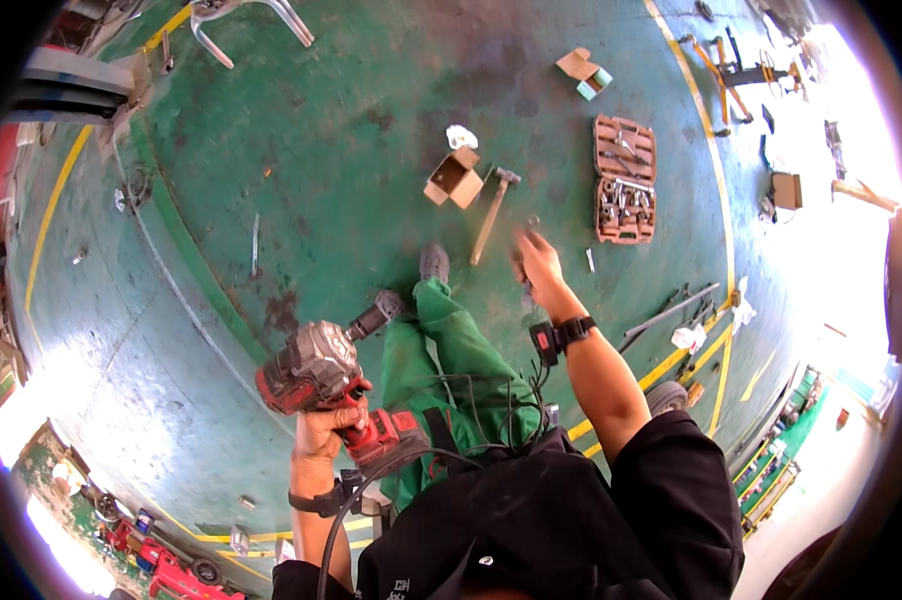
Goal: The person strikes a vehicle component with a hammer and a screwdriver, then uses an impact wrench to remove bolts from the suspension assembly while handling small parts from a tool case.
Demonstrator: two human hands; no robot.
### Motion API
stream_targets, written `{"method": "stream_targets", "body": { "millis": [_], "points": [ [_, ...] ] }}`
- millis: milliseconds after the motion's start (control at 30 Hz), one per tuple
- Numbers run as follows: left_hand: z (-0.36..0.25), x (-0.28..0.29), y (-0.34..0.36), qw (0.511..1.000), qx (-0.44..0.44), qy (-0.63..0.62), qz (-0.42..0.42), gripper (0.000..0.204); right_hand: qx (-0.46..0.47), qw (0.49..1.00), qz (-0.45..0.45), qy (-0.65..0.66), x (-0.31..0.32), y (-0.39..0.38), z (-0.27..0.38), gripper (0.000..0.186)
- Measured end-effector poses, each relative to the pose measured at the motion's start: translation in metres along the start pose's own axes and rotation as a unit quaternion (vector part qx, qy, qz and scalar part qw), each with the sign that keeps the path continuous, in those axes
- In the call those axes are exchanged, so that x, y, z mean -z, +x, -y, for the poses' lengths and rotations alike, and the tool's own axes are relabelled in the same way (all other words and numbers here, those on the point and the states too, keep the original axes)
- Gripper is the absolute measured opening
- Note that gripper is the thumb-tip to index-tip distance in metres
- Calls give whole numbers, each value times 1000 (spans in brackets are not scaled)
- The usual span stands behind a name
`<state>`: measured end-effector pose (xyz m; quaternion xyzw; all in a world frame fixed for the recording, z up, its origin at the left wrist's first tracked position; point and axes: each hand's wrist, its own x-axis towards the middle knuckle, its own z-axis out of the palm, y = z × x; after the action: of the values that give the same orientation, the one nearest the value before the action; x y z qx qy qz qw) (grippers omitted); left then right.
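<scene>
My left hand (333, 425) is wrapped round the grip of a red and black cordless impact wrench (321, 365). A dark socket (376, 314) on its nose points up and right, and its red battery (386, 440) faces my body. My right hand (539, 265) is closed and blurred, stretched out over the floor. Out of its fingers seems to stick a slim metal tool (533, 220) with a ring-like end, too smeared to name. A wooden-handled hammer (492, 212) lies on the floor left of that hand. An open brown socket set case (626, 195) lies to its right.
Beyond my shoe (434, 262) lie an open cardboard box (455, 180) and white crumpled paper (461, 137). Another small opened box (583, 73) is farther off. Metal bars (671, 310) lie at right, a yellow stand (726, 80) far right. A cable (336, 540) runs past my left arm.
</scene>
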<state>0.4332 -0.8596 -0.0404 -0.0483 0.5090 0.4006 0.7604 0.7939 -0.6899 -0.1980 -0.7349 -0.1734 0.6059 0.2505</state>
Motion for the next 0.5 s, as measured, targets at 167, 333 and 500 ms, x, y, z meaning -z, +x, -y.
{"method": "stream_targets", "body": {
  "millis": [167,333,500],
  "points": [
    [-29,-27,10,997,-73,16,29,44,66,997,38,-23,18,-27,60,40],
    [-68,-59,18,989,-136,-22,55,37,242,938,128,-212,2,-81,126,25],
    [-124,-101,45,970,-205,-52,118,42,198,956,124,-175,0,-117,183,31]
  ]
}}
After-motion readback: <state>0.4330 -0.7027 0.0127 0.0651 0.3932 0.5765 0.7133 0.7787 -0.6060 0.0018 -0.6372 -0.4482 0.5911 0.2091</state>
